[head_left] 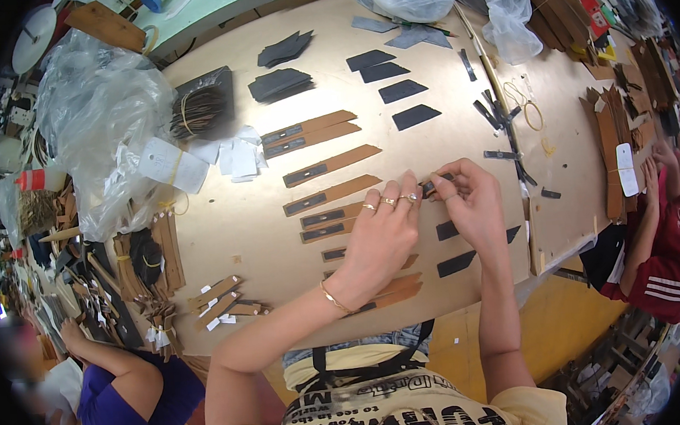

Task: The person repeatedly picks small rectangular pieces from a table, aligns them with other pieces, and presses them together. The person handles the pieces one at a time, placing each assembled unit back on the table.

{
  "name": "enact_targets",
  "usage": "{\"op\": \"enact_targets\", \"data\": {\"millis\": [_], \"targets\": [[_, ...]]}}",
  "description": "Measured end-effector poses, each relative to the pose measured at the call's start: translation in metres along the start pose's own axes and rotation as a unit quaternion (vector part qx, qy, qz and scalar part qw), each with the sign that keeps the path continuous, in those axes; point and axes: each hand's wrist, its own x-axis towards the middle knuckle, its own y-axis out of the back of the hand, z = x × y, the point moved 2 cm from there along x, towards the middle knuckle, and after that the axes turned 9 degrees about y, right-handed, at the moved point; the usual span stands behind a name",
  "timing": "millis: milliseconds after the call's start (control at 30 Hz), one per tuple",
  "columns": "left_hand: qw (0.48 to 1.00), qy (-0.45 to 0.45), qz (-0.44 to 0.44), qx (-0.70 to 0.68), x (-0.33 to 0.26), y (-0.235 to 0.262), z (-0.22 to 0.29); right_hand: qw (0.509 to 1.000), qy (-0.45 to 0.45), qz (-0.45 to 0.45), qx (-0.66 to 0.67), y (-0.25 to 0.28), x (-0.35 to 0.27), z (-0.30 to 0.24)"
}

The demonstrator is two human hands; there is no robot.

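Over the middle right of the table, a small dark strip is pinched between the thumb and fingers of my right hand. My left hand, with rings on several fingers, meets the strip's left end; its thumb is hidden underneath. Left of my hands and partly beneath them lies a column of brown leather straps with pointed ends, such as this strap, each bearing a dark inset piece. Slanted black leather pieces lie singly beyond my right hand. Other black pieces show below that hand, partly covered by it.
Stacks of black pieces sit at the back. Clear plastic bags crowd the left, beside a banded brown bundle and white paper slips. Tagged straps lie near left. Co-workers sit at both sides; one wears a red sleeve.
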Motion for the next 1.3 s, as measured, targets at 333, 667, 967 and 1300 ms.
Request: {"op": "enact_targets", "data": {"millis": [333, 667, 967, 1300], "targets": [[0.996, -0.016, -0.037, 0.085, 0.009, 0.008, 0.013, 1.000, 0.001, 0.015, 0.024, 0.005, 0.003, 0.005], [0.999, 0.032, -0.021, -0.004, 0.005, 0.001, 0.007, 1.000, 0.021, 0.001, 0.021, 0.006, 0.002, 0.008], [0.999, 0.032, -0.030, -0.008, 0.014, 0.011, 0.011, 0.999, 0.023, 0.018, 0.039, 0.008, 0.003, 0.016], [0.979, 0.173, 0.107, 0.016, -0.012, 0.040, -0.188, 0.999, 0.016, 0.017, 0.031, 0.006, 0.001, 0.009]]}}
